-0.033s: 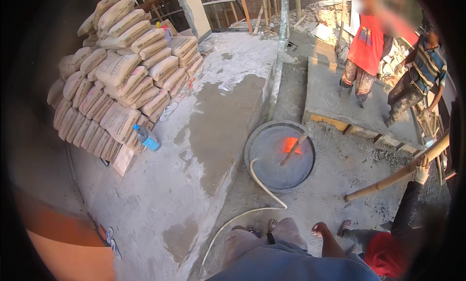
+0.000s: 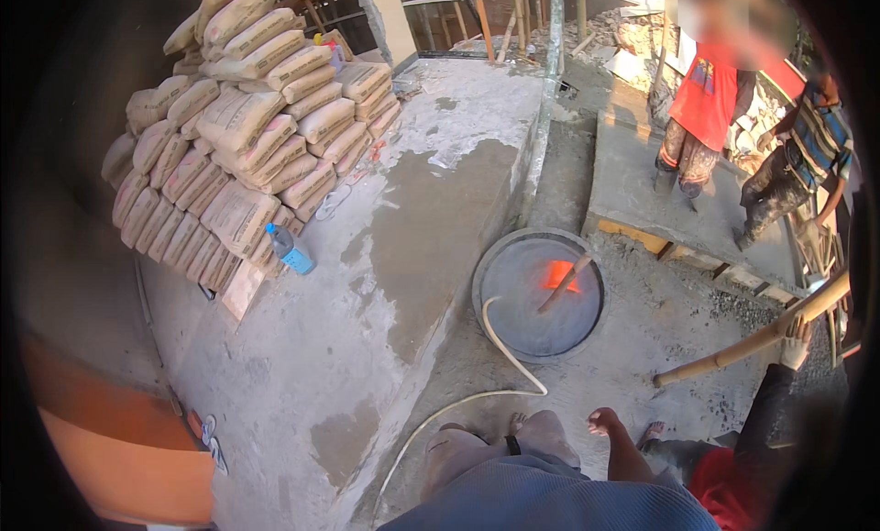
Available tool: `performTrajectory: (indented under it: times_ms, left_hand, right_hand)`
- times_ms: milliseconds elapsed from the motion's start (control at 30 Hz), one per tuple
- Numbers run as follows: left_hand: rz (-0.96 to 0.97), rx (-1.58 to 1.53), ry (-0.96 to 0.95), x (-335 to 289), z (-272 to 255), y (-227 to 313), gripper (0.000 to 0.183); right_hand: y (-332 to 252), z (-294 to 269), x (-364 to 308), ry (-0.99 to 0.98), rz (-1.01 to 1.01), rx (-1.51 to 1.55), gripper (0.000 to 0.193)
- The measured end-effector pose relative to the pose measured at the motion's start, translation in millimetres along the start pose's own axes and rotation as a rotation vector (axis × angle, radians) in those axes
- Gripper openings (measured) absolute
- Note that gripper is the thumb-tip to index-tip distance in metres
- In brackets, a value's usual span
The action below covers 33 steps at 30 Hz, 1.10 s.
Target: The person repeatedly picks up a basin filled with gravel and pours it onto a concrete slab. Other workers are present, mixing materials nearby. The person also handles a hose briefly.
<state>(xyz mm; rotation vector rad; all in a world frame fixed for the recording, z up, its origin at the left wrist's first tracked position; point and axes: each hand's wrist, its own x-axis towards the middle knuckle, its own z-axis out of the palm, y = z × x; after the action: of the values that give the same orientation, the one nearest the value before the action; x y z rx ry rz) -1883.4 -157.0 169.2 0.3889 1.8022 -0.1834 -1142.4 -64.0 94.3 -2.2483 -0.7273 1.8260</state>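
My right hand (image 2: 602,422) hangs low in front of my body, fingers loosely curled in, with nothing visible in it. My left hand is out of view. Ahead stands a round dark tub (image 2: 484,322) of grey water. An orange object (image 2: 556,274), partly under water, lies in it, and a wooden handle (image 2: 566,282) slants out beside it. A pale hose (image 2: 506,352) runs over the tub's near left rim and curves back past my legs. To my right, a co-worker's gloved hand (image 2: 796,344) rests on a slanting bamboo pole (image 2: 724,352).
Stacked bags (image 2: 243,118) rise at the far left, with a blue-labelled bottle (image 2: 291,250) beside them. A raised concrete ledge (image 2: 302,366) fills the left. Two people, one in a red shirt (image 2: 706,95), stand on or beside a concrete slab (image 2: 632,178) at the far right. Sandals (image 2: 215,447) lie left.
The view has shifted slightly, so the tub, bags and bottle appear a little further right. My right hand has barely moved; the co-worker's hand remains on the pole.
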Motion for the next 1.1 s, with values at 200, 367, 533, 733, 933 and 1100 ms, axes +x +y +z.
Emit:
performTrajectory:
  times_ms: [200, 367, 533, 733, 933, 1100]
  left_hand:
    - [0.586, -0.035, 0.302, -13, -3, 70, 0.026]
    - [0.636, -0.334, 0.043, -36, -8, 149, 0.026]
    - [0.557, -0.719, 0.021, 0, 6, 78, 0.032]
    - [-0.117, -0.443, -0.023, 53, 5, -109, 0.025]
    - [-0.269, -0.537, 0.074, 69, -49, -88, 0.025]
    - [0.165, -0.367, 0.006, 100, -136, 102, 0.019]
  right_hand:
    - [-231, 8, -29, -0.163, -0.04, -0.583, 0.054]
    - [-273, 113, -82, -0.46, 0.251, -0.897, 0.082]
    - [-285, 159, -122, -0.272, -0.503, -1.051, 0.049]
    - [-332, 159, -215, -0.329, -0.644, -1.366, 0.039]
    - [-432, 185, -274, -0.178, -0.586, -1.031, 0.031]
    - [-521, 234, -255, 0.109, -1.001, -0.45, 0.022]
